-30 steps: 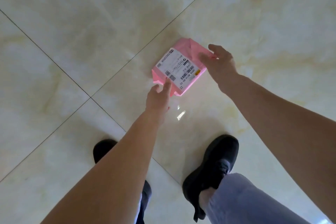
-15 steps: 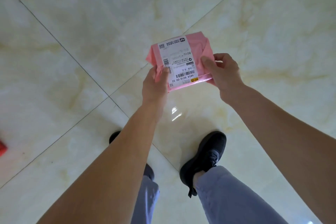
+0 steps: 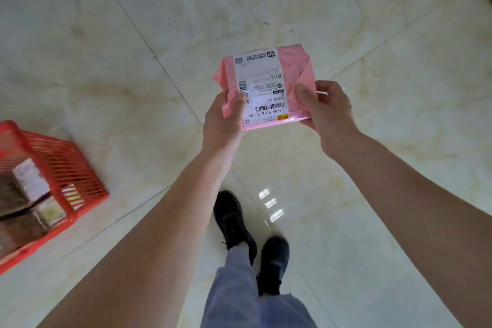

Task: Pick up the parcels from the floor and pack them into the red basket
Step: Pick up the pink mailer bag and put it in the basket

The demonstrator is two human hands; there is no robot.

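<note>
— Fingers of the left hand [image 3: 223, 125] curl round the left edge of the pink parcel [image 3: 266, 85], thumb on top by the label; the right hand [image 3: 328, 112] pinches the right edge the same way, thumb over, fingers under. So the parcel hangs in the air between both hands, clear of the floor [image 3: 372, 34].

— How does she reckon it will handle?

— Light, by the easy hold. It looks like a soft plastic mailer, creased and folded at its top corner, so it probably gives under pressure and may be slick. Holding the two opposite edges suits it; one hand under the middle would likely serve too.

— And the count?

— One pink parcel in hand. One red basket [image 3: 87, 181] stands on the floor well to the left, with several brownish labelled parcels [image 3: 29, 194] inside; their exact number cannot be told. No other parcel shows on the tiles.
</note>
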